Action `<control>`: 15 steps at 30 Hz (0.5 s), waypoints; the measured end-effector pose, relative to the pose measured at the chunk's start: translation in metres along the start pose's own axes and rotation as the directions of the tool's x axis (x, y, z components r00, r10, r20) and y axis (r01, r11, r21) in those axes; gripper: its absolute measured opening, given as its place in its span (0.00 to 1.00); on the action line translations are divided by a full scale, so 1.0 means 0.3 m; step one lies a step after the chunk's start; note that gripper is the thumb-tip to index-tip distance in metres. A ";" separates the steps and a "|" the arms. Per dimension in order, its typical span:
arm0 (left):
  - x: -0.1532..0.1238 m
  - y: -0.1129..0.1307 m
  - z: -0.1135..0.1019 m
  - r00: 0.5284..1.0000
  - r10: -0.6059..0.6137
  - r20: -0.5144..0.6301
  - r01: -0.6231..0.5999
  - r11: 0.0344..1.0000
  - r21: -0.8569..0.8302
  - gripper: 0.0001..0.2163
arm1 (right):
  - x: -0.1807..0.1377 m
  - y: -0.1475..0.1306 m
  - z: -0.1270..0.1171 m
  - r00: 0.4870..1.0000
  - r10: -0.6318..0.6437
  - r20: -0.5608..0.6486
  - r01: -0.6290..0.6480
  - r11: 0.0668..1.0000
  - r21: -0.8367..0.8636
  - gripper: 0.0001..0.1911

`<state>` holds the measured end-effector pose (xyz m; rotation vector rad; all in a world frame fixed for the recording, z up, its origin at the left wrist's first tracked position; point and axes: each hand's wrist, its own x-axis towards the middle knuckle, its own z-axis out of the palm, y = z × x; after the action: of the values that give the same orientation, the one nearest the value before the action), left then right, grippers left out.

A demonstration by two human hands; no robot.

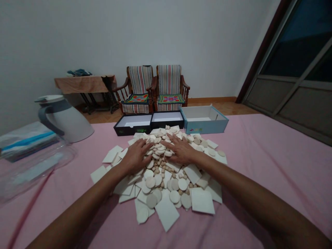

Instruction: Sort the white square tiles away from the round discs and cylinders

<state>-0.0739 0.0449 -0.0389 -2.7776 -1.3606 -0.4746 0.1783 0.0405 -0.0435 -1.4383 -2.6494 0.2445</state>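
Observation:
A wide heap of white square tiles (pixel 202 200), round white discs (pixel 151 200) and small tan wooden cubes (pixel 161 167) is spread over the pink cloth (pixel 103 221). My left hand (pixel 136 155) rests on the heap's left side, fingers stretched out over the pieces. On the right side of the heap lies my right hand (pixel 181 149), its fingers spread among the discs. Both palms face down, so what lies under them is hidden. Most cubes show in the gap between the hands.
Behind the heap stand two black-sided open boxes (pixel 132 130) (pixel 167 116) and a light blue open box (pixel 206 128). At left are a white jug with a grey handle (pixel 70 121), a clear plastic container (pixel 36 173) and a plastic-wrapped pack (pixel 26 140). Two wooden chairs (pixel 140 79) stand beyond.

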 end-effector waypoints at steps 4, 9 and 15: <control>-0.049 -0.055 0.009 0.998 -0.066 0.014 0.066 0.998 -0.010 0.22 | -0.045 0.059 -0.005 0.999 0.043 -0.028 -0.044 0.999 -0.024 0.33; -0.089 -0.065 -0.001 0.996 -0.080 0.051 0.083 0.994 -0.071 0.25 | -0.116 0.113 -0.033 0.976 0.207 -0.062 -0.208 0.978 -0.007 0.29; -0.189 0.037 -0.059 0.999 0.017 0.045 -0.014 0.998 -0.067 0.31 | -0.267 0.050 -0.094 0.959 0.192 -0.208 -0.189 0.981 0.033 0.26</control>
<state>-0.1027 -0.0080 -0.0362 -2.8677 -1.3551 -0.4675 0.2391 -0.0162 -0.0208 -1.6192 -2.3414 0.1180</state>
